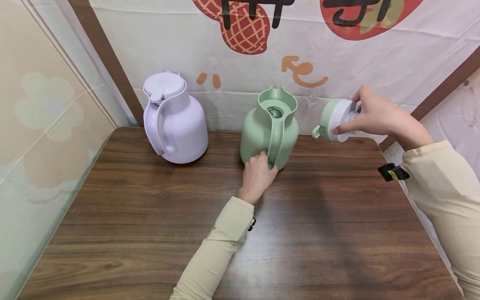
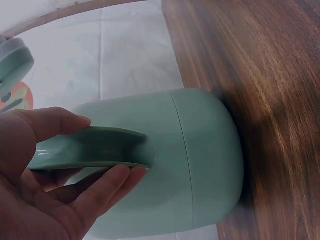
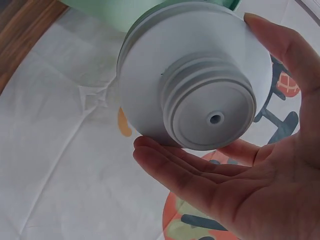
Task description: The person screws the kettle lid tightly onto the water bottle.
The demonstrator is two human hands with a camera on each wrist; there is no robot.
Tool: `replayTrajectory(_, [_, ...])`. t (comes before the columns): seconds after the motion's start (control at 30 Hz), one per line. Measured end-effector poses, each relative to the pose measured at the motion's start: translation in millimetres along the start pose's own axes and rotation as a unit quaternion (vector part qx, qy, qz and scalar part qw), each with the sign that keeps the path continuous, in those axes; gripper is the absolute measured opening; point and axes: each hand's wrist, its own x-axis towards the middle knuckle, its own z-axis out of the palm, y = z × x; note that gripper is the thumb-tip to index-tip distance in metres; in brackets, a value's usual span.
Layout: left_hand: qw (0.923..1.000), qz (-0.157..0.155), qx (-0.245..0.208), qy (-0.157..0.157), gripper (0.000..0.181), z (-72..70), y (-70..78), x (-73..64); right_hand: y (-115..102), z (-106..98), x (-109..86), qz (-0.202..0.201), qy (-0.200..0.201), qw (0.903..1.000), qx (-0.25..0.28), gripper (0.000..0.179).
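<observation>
A green thermos jug [image 1: 252, 135] stands upright on the table with its round mouth uncovered. My left hand [image 1: 258, 177] grips the lower part of its handle [image 2: 100, 147], thumb on one side and fingers on the other. Off to the right, my right hand [image 1: 378, 114] holds the jug's lid [image 1: 333, 118] in the air by its edge, tipped on its side. The lid has a green top with a small tab and a white underside. In the right wrist view, its threaded stopper [image 3: 210, 112] with a small central hole faces the camera.
A lilac thermos jug [image 1: 183, 125] with its lid on stands at the back left of the wooden table [image 1: 150, 233]. Behind the table hangs a printed cloth [image 1: 157, 46], close to both jugs.
</observation>
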Motion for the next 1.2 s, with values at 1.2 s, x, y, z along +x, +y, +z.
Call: replayTrajectory(1.2, [0.9999, -0.011, -0.007, -0.006, 0.015, -1.8, 0.3, -1.9, -69.8, -11.1, 43.8, -0.024, 0.071, 0.9954, 0.060, 0.077])
